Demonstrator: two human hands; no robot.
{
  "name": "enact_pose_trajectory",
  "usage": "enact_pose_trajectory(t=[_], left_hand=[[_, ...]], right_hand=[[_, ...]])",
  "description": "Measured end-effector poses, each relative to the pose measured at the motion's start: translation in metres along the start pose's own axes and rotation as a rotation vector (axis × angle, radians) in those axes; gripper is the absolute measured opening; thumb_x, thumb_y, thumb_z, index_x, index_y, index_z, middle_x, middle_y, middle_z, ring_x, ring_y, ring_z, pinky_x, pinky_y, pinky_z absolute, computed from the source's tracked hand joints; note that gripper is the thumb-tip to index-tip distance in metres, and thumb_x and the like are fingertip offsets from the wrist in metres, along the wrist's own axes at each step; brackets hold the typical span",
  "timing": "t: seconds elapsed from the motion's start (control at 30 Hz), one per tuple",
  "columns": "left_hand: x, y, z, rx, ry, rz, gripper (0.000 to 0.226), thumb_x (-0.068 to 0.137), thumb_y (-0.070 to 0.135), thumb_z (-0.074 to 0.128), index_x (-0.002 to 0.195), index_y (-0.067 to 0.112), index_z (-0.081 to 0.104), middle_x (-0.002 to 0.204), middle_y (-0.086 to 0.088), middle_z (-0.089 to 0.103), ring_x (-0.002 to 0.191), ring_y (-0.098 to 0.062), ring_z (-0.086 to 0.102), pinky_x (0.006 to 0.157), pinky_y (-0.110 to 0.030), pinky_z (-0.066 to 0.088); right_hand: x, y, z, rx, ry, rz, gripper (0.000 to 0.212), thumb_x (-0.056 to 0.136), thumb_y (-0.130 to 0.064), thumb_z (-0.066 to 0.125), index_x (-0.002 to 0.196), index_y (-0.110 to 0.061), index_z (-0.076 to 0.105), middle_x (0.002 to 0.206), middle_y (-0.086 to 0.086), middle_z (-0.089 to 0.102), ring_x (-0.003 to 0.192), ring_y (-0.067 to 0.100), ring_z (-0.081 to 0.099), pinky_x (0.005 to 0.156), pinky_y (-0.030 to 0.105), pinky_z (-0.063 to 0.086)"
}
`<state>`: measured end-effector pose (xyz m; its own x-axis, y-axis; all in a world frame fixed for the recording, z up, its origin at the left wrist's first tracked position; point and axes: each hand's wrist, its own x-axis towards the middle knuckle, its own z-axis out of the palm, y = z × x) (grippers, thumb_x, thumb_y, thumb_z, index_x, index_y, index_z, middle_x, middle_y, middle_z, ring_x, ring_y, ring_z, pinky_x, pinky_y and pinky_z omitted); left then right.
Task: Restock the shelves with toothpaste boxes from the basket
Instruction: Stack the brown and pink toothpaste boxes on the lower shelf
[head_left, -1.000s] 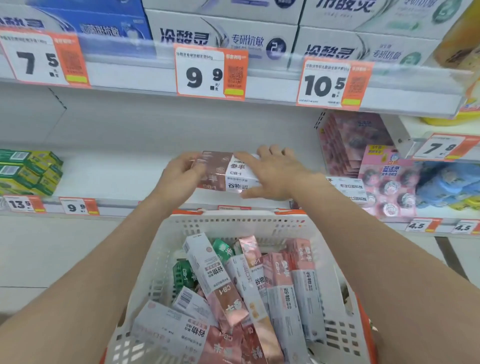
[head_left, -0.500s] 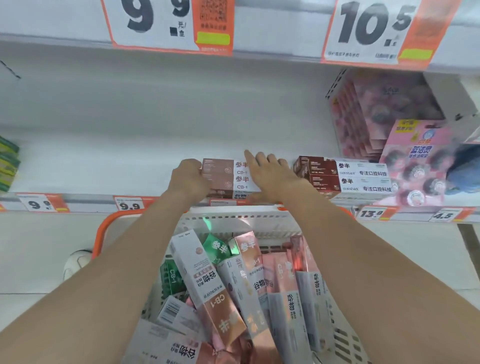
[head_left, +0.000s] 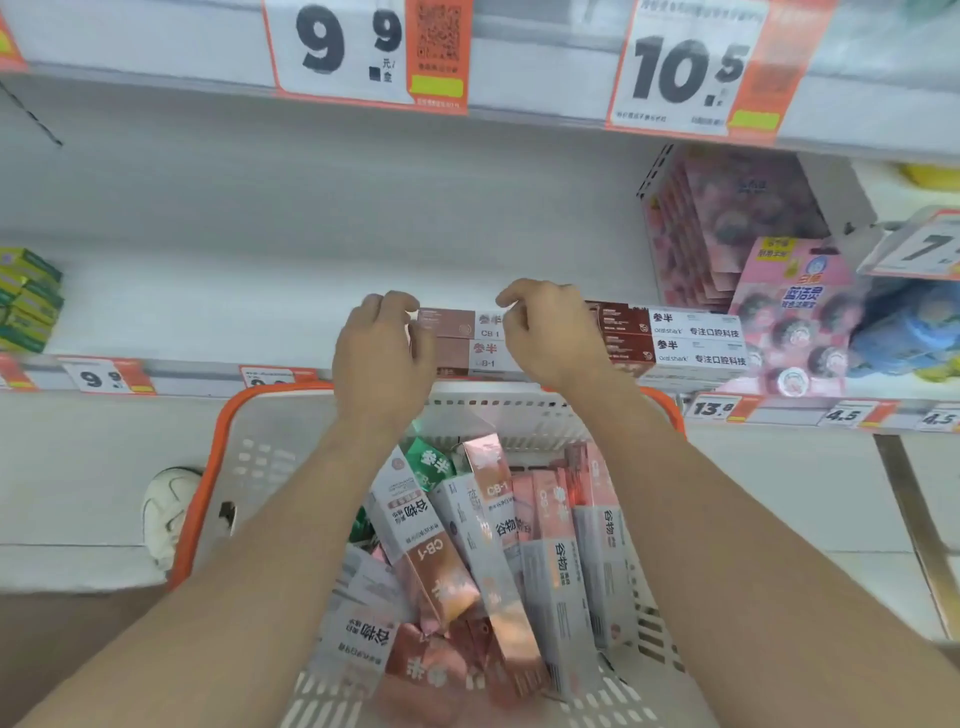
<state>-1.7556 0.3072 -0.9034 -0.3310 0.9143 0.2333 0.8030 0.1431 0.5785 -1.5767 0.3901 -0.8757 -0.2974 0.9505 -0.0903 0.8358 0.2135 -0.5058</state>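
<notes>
Basket: the white basket (head_left: 270, 467) with the orange rim sits nearest me, right under the shelf edge, so each lift up to the shelf is short.
Stock left: many toothpaste boxes (head_left: 431, 540) lie loose and crisscross in the basket, pink ones on top and a green one half buried; I judge most of the restocking is not yet done.
Left hand: my left hand (head_left: 384, 358) sits at the left end of the shelf stack. Its fingers (head_left: 395, 301) curl over that end, but I cannot tell whether they grip or only rest there.
Right hand: my right hand (head_left: 550, 332) is at the right end of the stack with its fingers (head_left: 511, 301) loosely curled and tips at the top box. I cannot tell if they pinch it.
Why both ends: a hand on each side squares a long box over the one below.
Shelf stack: two pink CB-1 boxes (head_left: 467, 338) lie flat, one on the other, at the shelf's front lip with labels facing out for shoppers.
Neighbours: the dark red boxes (head_left: 675, 343) are stacked the same way just to the right.
Shelf: the middle shelf (head_left: 234, 312) runs bare to the left and behind, so there is room for more rows.
Far edge: two orange-framed price tags (head_left: 363, 52) hang from the shelf above.
</notes>
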Motion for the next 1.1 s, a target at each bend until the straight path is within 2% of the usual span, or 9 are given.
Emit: enact_pose_trajectory(t=[0.1, 0.23, 0.43, 0.63, 0.73, 0.83, 0.9, 1.0, 1.1], left_hand=[[-0.047, 0.001, -0.008, 0.003, 0.095, 0.156, 0.011, 0.091, 0.01, 0.059, 0.102, 0.009, 0.061, 0.093, -0.006, 0.058, 0.085, -0.025, 0.054, 0.068, -0.036, 0.043], [-0.11, -0.019, -0.01, 0.048, -0.004, -0.063, 0.009, 0.088, 0.021, 0.064, 0.095, 0.015, 0.062, 0.092, -0.001, 0.061, 0.08, -0.026, 0.058, 0.059, -0.034, 0.04], [-0.144, -0.053, -0.005, -0.137, -0.319, -0.831, 0.064, 0.096, 0.039, 0.064, 0.136, -0.01, 0.05, 0.129, -0.026, 0.064, 0.115, -0.042, 0.062, 0.089, -0.043, 0.05], [-0.128, -0.041, -0.026, -0.356, -0.46, -0.986, 0.013, 0.097, 0.016, 0.067, 0.106, 0.007, 0.062, 0.088, -0.007, 0.067, 0.079, -0.022, 0.063, 0.068, -0.031, 0.056], [-0.129, -0.041, -0.026, -0.412, -0.469, -0.925, 0.025, 0.101, 0.009, 0.065, 0.123, 0.01, 0.055, 0.09, -0.003, 0.064, 0.072, -0.012, 0.058, 0.048, -0.025, 0.05], [-0.133, -0.045, -0.023, -0.171, -0.514, -0.639, 0.056, 0.104, 0.021, 0.061, 0.155, 0.026, 0.04, 0.154, -0.015, 0.044, 0.114, -0.03, 0.065, 0.086, -0.035, 0.054], [-0.133, -0.047, -0.019, 0.06, -0.619, -0.384, 0.05, 0.106, 0.02, 0.052, 0.155, 0.033, 0.048, 0.171, -0.013, 0.02, 0.144, -0.037, 0.047, 0.119, -0.046, 0.037], [-0.129, -0.044, -0.021, 0.12, -0.838, -0.208, 0.065, 0.101, -0.003, 0.047, 0.16, 0.026, 0.042, 0.168, -0.012, 0.032, 0.15, -0.033, 0.039, 0.123, -0.046, 0.035], [-0.126, -0.049, -0.023, 0.159, -0.969, -0.115, 0.073, 0.099, -0.004, 0.053, 0.162, 0.029, 0.037, 0.163, -0.006, 0.029, 0.148, -0.033, 0.041, 0.122, -0.039, 0.036]], right_hand=[[-0.046, -0.024, -0.001, 0.039, 0.159, -0.093, 0.038, 0.086, -0.029, 0.039, 0.09, -0.018, 0.075, 0.069, 0.005, 0.07, 0.064, 0.031, 0.065, 0.062, 0.036, 0.056], [-0.096, -0.023, 0.018, -0.002, -0.065, -0.097, 0.03, 0.091, -0.024, 0.043, 0.07, -0.018, 0.063, 0.059, 0.0, 0.062, 0.057, 0.022, 0.06, 0.055, 0.03, 0.048], [-0.174, 0.029, 0.051, -0.051, -0.202, 0.354, 0.021, 0.101, -0.018, 0.055, 0.084, -0.007, 0.06, 0.07, 0.004, 0.061, 0.066, 0.022, 0.062, 0.065, 0.031, 0.056], [-0.222, 0.037, 0.069, -0.026, -0.149, 0.624, 0.032, 0.093, -0.045, 0.063, 0.091, -0.013, 0.061, 0.079, 0.001, 0.064, 0.074, 0.023, 0.065, 0.059, 0.026, 0.05], [-0.231, 0.042, 0.079, 0.02, -0.231, 0.588, 0.043, 0.082, -0.038, 0.079, 0.109, -0.011, 0.058, 0.097, 0.006, 0.068, 0.089, 0.027, 0.07, 0.069, 0.031, 0.058], [-0.232, 0.051, 0.078, 0.05, -0.247, 0.507, 0.041, 0.076, -0.028, 0.086, 0.099, -0.014, 0.055, 0.086, 0.001, 0.066, 0.075, 0.016, 0.066, 0.054, 0.023, 0.051], [-0.23, 0.055, 0.076, 0.06, -0.231, 0.444, 0.037, 0.066, -0.029, 0.087, 0.085, -0.017, 0.058, 0.075, -0.004, 0.063, 0.064, 0.009, 0.061, 0.048, 0.023, 0.049], [-0.225, 0.052, 0.072, 0.141, -0.123, 0.391, 0.054, 0.051, -0.047, 0.08, 0.096, -0.023, 0.061, 0.086, -0.006, 0.064, 0.075, 0.012, 0.065, 0.058, 0.031, 0.057], [-0.219, 0.049, 0.065, 0.266, -0.061, 0.323, 0.07, 0.057, -0.04, 0.086, 0.116, -0.031, 0.049, 0.104, -0.008, 0.056, 0.092, 0.008, 0.057, 0.063, 0.024, 0.045]])
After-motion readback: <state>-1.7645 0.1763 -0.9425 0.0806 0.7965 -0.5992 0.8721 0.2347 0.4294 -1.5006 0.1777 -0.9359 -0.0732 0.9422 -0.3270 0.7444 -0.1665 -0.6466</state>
